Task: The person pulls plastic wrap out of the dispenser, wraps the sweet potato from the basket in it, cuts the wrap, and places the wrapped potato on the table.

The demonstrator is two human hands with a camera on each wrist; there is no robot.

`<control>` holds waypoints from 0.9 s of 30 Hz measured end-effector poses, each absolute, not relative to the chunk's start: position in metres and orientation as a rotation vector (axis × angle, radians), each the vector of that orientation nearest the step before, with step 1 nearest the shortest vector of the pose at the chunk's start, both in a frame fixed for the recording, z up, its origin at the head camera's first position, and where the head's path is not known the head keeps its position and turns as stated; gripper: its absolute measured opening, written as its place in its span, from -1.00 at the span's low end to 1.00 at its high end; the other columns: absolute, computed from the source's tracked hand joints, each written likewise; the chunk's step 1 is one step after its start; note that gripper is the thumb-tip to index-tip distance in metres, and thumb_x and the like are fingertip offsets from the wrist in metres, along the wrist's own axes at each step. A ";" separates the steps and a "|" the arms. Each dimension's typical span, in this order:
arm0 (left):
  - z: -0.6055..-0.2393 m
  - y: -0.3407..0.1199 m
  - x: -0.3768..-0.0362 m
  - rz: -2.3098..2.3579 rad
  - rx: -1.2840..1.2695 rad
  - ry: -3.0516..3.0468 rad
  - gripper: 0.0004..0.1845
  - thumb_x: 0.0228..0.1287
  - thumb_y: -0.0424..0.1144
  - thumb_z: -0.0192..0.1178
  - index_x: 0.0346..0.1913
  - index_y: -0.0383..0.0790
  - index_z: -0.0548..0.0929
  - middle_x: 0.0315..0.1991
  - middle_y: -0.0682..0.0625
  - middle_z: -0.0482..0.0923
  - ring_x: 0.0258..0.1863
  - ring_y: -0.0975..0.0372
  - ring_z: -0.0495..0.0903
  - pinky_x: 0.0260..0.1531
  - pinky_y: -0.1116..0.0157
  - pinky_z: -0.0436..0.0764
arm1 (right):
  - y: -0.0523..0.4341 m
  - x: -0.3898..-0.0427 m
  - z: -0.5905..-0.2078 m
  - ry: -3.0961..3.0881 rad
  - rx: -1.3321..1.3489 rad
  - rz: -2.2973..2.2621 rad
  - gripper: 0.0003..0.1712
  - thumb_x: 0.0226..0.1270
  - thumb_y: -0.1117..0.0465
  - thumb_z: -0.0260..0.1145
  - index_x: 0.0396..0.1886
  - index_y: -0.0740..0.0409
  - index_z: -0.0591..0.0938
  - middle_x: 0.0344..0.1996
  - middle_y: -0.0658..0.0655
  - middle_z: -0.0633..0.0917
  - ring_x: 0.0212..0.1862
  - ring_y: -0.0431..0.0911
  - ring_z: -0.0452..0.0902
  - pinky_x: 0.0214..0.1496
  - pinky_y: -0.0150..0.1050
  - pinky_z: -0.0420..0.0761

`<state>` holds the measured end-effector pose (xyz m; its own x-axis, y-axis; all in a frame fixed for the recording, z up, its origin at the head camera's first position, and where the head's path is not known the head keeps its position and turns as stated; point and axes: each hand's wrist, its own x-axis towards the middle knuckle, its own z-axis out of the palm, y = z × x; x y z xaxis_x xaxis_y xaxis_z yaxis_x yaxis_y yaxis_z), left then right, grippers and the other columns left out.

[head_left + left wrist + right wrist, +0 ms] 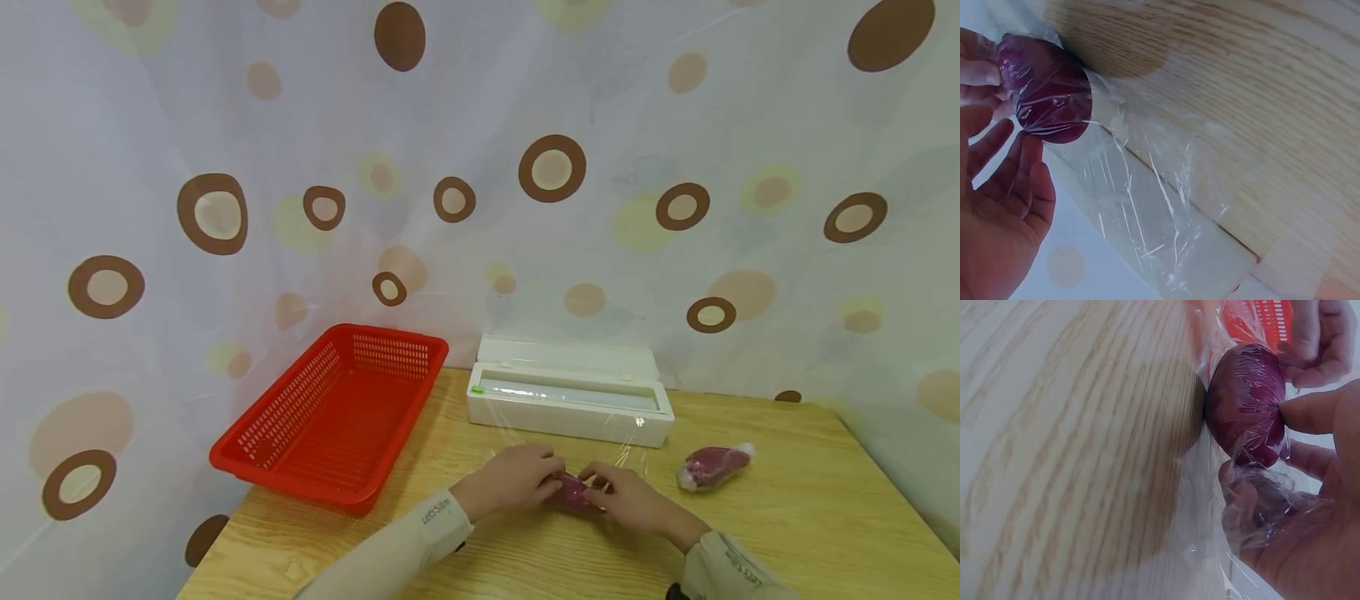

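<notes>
Spotted curtain fabric [480,167], pale with brown and yellow rings, hangs behind a light wooden table [787,517] whose grain runs across all three views. On the table's left part, overhanging its edge, sits a red perforated basket [330,417], tilted slightly, and just to its right stands a white cling-film dispenser box [570,400] with its lid raised. A sheet of clear cling film [1147,212] runs out of the box toward the person and lies crinkled on the wood. Near the front middle of the table both hands meet over a purple sweet potato [573,493], which lies on the film between them and is partly covered by it. The left hand [517,477] curls its fingers over the left end of the sweet potato; in the left wrist view the fingers nearest the camera look relaxed and slightly spread beside the wrapped tuber, while those on its far side press the film against it. The right hand [633,498] grips the other end, its thumb [1310,412] pressing the film onto the purple skin and its other fingers bent beneath, with bunched film gathered in the palm. Well to the right of the hands, apart from them, a second sweet potato [714,465] lies fully wrapped in film. Both forearms wear cream sleeves [420,542].
</notes>
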<state>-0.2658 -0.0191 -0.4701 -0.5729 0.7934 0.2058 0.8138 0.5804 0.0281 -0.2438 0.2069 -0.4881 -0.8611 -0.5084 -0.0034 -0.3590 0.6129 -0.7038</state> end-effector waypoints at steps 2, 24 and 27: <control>-0.470 -0.021 -0.265 -0.141 -1.369 -2.629 -0.83 0.34 -0.04 0.15 -0.11 0.02 0.63 -0.30 0.17 0.47 -0.38 0.42 0.38 -0.38 0.53 0.39 | 0.208 -0.245 -0.488 2.648 -0.713 -1.077 -0.76 0.40 0.15 0.16 -0.03 0.12 0.54 -0.31 0.07 0.61 -0.39 -0.15 0.50 -0.43 -0.29 0.51; -0.477 -0.020 -0.265 -0.225 -1.243 -2.784 -0.53 0.19 -0.13 0.31 0.17 0.04 0.47 -0.05 0.06 0.44 -0.08 0.30 0.42 -0.07 0.40 0.46 | 0.202 -0.251 -0.486 3.096 -0.756 -0.996 -0.84 0.16 0.34 0.37 -0.34 0.06 0.55 -0.37 -0.04 0.56 -0.29 -0.14 0.51 -0.26 -0.23 0.54; -0.478 -0.019 -0.265 -0.228 -1.241 -2.788 -0.53 0.21 -0.12 0.29 0.18 0.03 0.47 -0.05 0.06 0.44 -0.11 0.31 0.42 -0.08 0.40 0.46 | 0.201 -0.252 -0.488 3.177 -0.794 -0.933 -0.80 0.10 0.36 0.42 -0.37 0.03 0.57 -0.36 -0.02 0.56 -0.28 -0.11 0.51 -0.24 -0.17 0.54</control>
